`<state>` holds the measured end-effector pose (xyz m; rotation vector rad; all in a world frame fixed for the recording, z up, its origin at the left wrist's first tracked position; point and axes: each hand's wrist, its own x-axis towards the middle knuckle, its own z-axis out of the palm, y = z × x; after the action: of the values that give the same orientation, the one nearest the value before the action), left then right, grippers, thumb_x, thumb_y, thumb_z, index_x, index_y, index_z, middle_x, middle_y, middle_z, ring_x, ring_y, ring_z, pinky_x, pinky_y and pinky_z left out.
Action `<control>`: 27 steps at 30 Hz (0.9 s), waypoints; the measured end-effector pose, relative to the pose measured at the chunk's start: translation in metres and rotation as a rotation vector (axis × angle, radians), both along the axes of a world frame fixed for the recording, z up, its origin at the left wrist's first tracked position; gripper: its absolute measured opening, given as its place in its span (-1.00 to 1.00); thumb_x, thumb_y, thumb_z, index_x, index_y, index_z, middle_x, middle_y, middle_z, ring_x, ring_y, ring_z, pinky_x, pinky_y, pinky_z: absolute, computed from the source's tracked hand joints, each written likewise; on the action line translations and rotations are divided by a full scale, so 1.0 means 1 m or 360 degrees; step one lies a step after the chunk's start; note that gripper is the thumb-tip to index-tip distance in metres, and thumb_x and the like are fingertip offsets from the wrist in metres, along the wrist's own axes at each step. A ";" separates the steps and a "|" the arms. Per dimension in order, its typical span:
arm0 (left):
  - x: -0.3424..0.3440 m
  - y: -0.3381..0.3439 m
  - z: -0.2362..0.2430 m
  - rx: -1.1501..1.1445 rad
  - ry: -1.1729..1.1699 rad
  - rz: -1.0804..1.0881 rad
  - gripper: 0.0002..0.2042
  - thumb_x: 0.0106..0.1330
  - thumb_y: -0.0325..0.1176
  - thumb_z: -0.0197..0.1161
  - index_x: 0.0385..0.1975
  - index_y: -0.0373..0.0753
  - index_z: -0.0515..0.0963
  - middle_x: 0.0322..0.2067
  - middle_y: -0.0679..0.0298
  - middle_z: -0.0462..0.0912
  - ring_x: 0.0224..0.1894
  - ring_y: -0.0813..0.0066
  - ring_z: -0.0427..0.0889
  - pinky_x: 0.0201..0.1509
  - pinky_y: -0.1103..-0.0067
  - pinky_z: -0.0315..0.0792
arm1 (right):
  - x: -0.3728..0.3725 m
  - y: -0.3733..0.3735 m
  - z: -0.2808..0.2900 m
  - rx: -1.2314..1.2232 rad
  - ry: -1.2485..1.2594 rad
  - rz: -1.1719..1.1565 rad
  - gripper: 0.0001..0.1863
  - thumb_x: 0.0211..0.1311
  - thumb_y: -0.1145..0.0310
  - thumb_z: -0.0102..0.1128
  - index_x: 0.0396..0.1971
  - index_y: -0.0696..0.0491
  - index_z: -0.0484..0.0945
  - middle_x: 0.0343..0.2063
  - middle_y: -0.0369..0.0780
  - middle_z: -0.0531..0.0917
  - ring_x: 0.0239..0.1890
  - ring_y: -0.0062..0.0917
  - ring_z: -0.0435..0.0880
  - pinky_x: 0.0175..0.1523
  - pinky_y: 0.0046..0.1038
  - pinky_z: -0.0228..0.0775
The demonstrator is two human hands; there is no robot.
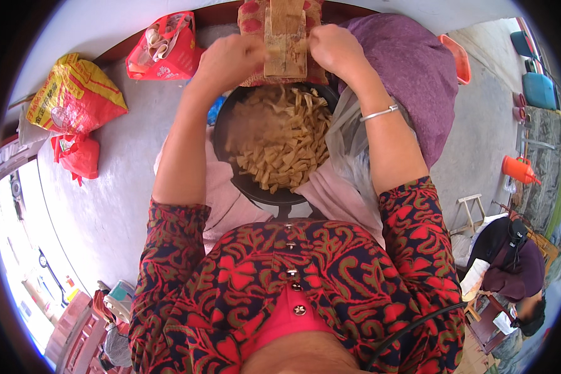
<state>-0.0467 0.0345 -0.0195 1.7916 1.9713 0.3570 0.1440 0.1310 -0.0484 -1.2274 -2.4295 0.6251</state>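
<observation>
My left hand (234,59) is closed, with its fingertips at the left edge of a worn wooden block (285,59). On the block's other side is my right hand (338,51), also closed, a silver bangle on its wrist. Whatever the fingers of either hand may hold is too small or hidden to make out. The block lies on a red and tan patterned cloth (250,19). Below it, between my forearms, a wide black pan (224,156) holds many short tan strips (280,149), heaped toward its near side.
A purple cloth-covered bundle (405,68) and translucent plastic (349,143) lie to the right. Red bags (162,50) and a yellow-red sack (78,93) stand at left. Pink cloth (227,199) covers my lap. Another person (517,268) sits at lower right. An orange jug (518,169) stands far right.
</observation>
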 end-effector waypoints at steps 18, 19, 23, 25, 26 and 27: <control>0.041 -0.013 0.013 0.0769 -0.0895 -0.0019 -0.56 0.07 -0.27 0.40 -0.02 -0.23 0.54 -0.30 0.17 0.68 -0.26 0.45 0.66 -0.20 0.50 0.52 | -0.003 -0.038 0.029 -0.1116 0.2010 0.0379 -0.95 0.28 0.50 0.13 -0.31 0.15 0.53 -0.40 -0.31 0.57 -0.39 -0.74 0.49 -0.31 -0.68 0.40; 0.042 -0.015 0.014 0.0651 -0.1014 0.0015 -0.54 0.07 -0.27 0.40 0.01 -0.23 0.53 -0.29 0.16 0.68 -0.25 0.47 0.66 -0.21 0.51 0.52 | -0.002 -0.038 0.030 -0.1143 0.2030 0.0372 -0.95 0.28 0.50 0.13 -0.32 0.15 0.53 -0.41 -0.30 0.57 -0.40 -0.74 0.49 -0.33 -0.69 0.40; 0.046 -0.018 0.017 0.0559 -0.1339 0.0058 -0.57 0.09 -0.31 0.39 -0.02 -0.24 0.49 -0.31 0.18 0.68 -0.27 0.53 0.64 -0.24 0.57 0.52 | -0.008 -0.047 0.038 -0.1017 0.2038 0.0223 -0.95 0.28 0.50 0.13 -0.32 0.15 0.52 -0.44 -0.30 0.57 -0.43 -0.72 0.51 -0.33 -0.70 0.39; 0.051 -0.018 0.013 0.0737 -0.1053 0.0068 -0.60 0.09 -0.34 0.39 -0.07 -0.25 0.48 -0.33 0.21 0.68 -0.32 0.60 0.62 -0.29 0.62 0.50 | -0.007 -0.047 0.033 -0.0937 0.2019 0.0307 -0.96 0.27 0.50 0.14 -0.33 0.14 0.52 -0.45 -0.32 0.57 -0.43 -0.74 0.50 -0.33 -0.71 0.38; 0.050 -0.019 0.013 0.0664 -0.1073 0.0139 -0.62 0.12 -0.39 0.36 -0.06 -0.27 0.46 -0.32 0.24 0.66 -0.29 0.62 0.60 -0.23 0.64 0.48 | -0.007 -0.047 0.031 -0.0898 0.2008 0.0348 -0.97 0.27 0.51 0.14 -0.34 0.14 0.52 -0.45 -0.33 0.57 -0.43 -0.75 0.50 -0.32 -0.72 0.38; 0.048 -0.019 0.012 0.0592 -0.1092 0.0209 -0.64 0.16 -0.44 0.32 -0.05 -0.30 0.44 -0.30 0.27 0.64 -0.26 0.64 0.58 -0.17 0.66 0.46 | -0.006 -0.045 0.031 -0.0838 0.1931 0.0282 -0.97 0.27 0.51 0.15 -0.34 0.13 0.52 -0.46 -0.34 0.57 -0.43 -0.77 0.50 -0.32 -0.72 0.37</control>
<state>0.0018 0.0153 -0.0073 1.4480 1.5832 1.2620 0.1380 0.0858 -0.0174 -0.4556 -1.3505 1.5519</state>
